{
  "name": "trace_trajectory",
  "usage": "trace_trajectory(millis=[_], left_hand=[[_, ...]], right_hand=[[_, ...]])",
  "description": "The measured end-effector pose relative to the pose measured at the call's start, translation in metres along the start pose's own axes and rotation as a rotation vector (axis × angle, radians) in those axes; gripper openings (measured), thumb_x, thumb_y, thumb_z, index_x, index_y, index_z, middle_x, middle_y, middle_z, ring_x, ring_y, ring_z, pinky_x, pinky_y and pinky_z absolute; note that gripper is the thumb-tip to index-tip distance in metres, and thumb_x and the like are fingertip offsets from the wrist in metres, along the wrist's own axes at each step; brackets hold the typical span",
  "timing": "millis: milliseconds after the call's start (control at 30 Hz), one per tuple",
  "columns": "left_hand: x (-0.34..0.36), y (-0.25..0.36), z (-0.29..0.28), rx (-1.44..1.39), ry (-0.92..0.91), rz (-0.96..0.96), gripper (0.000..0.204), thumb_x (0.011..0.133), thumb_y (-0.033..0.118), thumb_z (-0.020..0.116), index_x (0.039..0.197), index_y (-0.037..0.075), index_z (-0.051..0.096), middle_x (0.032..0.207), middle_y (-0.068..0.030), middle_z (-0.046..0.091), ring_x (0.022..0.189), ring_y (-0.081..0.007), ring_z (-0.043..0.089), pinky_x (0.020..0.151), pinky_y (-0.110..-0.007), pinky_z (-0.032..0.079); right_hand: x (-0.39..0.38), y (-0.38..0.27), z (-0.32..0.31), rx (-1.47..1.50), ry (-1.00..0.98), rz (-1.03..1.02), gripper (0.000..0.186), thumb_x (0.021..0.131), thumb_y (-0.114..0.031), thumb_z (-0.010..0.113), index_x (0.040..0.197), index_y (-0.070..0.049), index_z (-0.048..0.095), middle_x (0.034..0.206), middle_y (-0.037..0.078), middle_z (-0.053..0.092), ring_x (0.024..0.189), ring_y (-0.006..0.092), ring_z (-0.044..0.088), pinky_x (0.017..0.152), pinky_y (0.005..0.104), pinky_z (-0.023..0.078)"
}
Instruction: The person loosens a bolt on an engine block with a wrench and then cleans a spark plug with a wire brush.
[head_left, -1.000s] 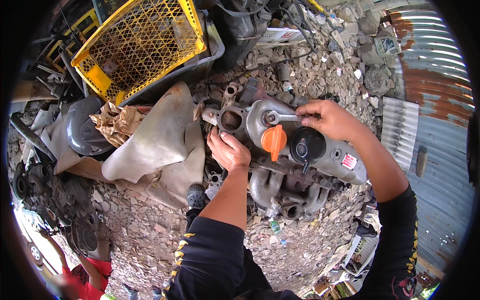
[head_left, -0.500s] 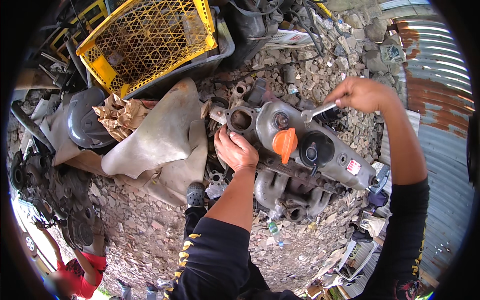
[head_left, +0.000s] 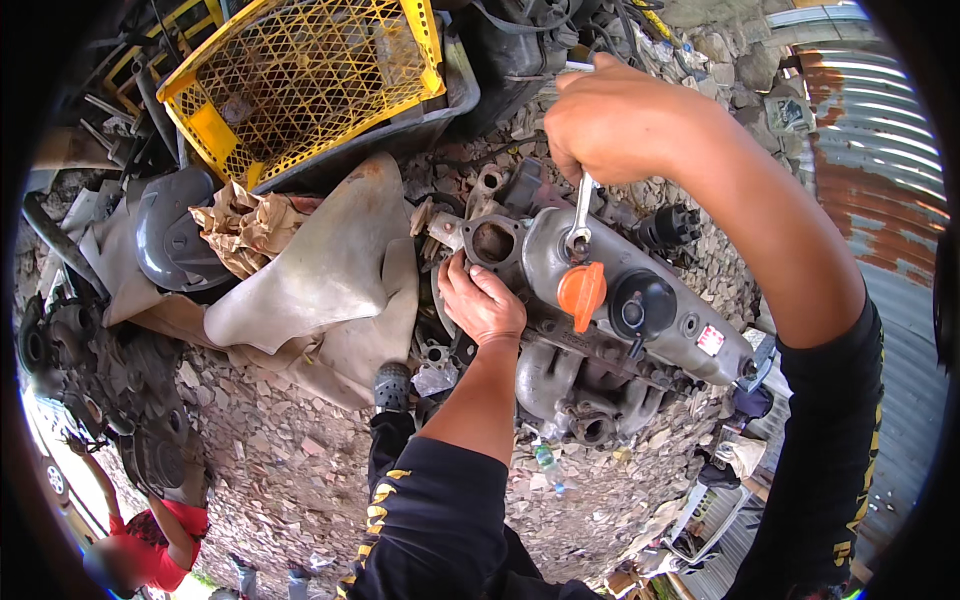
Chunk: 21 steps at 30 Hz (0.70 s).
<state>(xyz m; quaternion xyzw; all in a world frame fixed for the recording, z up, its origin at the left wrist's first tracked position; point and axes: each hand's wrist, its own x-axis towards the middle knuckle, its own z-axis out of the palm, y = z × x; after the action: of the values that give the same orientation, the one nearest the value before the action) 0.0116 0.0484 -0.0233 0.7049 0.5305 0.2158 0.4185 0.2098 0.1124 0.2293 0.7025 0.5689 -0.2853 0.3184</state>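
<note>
A grey metal engine (head_left: 655, 305) lies on the rubble, with an orange filler cap (head_left: 582, 294) and a round black cap (head_left: 643, 304) on its long cover. Gripped in my right hand (head_left: 625, 120) is a steel wrench (head_left: 582, 208), held nearly upright. The wrench's lower end meets the cover just above the orange cap; whatever it sits on is mostly hidden. My left hand (head_left: 485, 302) is curled against the near side of a flanged round opening (head_left: 492, 241) at the engine's left end, some fingertips tucked out of sight.
A yellow mesh crate (head_left: 305, 90) rests in a grey tub (head_left: 455, 98) at the far left. Tan sheeting (head_left: 310, 265), crumpled brown paper (head_left: 248, 230) and a dark grey cover (head_left: 175, 235) lie left. Corrugated metal (head_left: 900, 230) borders the right. A person in red (head_left: 182, 540) is lower left.
My right hand has swung left and away from me, turning the wrench from slanted to nearly upright over the cover. My left hand keeps its place on the engine.
</note>
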Motion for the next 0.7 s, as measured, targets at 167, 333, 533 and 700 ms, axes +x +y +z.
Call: trace_trajectory(millis=[167, 333, 533, 700], left_hand=[[-0.002, 0.002, 0.000, -0.011, -0.016, 0.013, 0.040, 0.093, 0.022, 0.041, 0.124, 0.000, 0.053, 0.125, -0.0255, 0.051, 0.116, -0.0426, 0.049, 0.097, -0.051, 0.040], [0.000, 0.000, 0.000, -0.003, -0.024, -0.008, 0.041, 0.093, 0.023, 0.041, 0.126, 0.000, 0.051, 0.127, -0.0252, 0.050, 0.118, -0.0424, 0.048, 0.098, -0.051, 0.039], [-0.002, 0.001, -0.001, -0.008, -0.029, 0.007, 0.041, 0.093, 0.022, 0.041, 0.126, 0.001, 0.051, 0.127, -0.0248, 0.050, 0.118, -0.0420, 0.048, 0.098, -0.050, 0.037], [0.000, 0.003, -0.004, 0.005, -0.035, -0.025, 0.041, 0.093, 0.022, 0.040, 0.126, 0.001, 0.051, 0.128, -0.0244, 0.049, 0.118, -0.0410, 0.047, 0.099, -0.051, 0.036]], right_hand=[[0.036, -0.016, -0.001, -0.030, -0.094, -0.066, 0.016, 0.072, -0.008, 0.065, 0.080, -0.015, 0.077, 0.082, 0.004, 0.071, 0.103, 0.0247, 0.059, 0.097, 0.0448, 0.044], [0.049, -0.006, 0.001, 0.162, -0.181, -0.140, 0.022, 0.071, -0.002, 0.058, 0.082, -0.009, 0.076, 0.084, 0.011, 0.072, 0.082, 0.0264, 0.068, 0.077, 0.0393, 0.053], [0.001, 0.063, 0.083, 0.758, -0.098, 0.006, 0.018, 0.085, -0.010, 0.067, 0.101, -0.011, 0.074, 0.097, 0.007, 0.072, 0.092, 0.0191, 0.066, 0.082, 0.0357, 0.050], [-0.058, 0.031, 0.173, 1.198, 0.194, 0.156, 0.020, 0.089, -0.015, 0.067, 0.106, -0.004, 0.070, 0.101, 0.008, 0.072, 0.094, 0.0160, 0.065, 0.088, 0.0319, 0.049]])
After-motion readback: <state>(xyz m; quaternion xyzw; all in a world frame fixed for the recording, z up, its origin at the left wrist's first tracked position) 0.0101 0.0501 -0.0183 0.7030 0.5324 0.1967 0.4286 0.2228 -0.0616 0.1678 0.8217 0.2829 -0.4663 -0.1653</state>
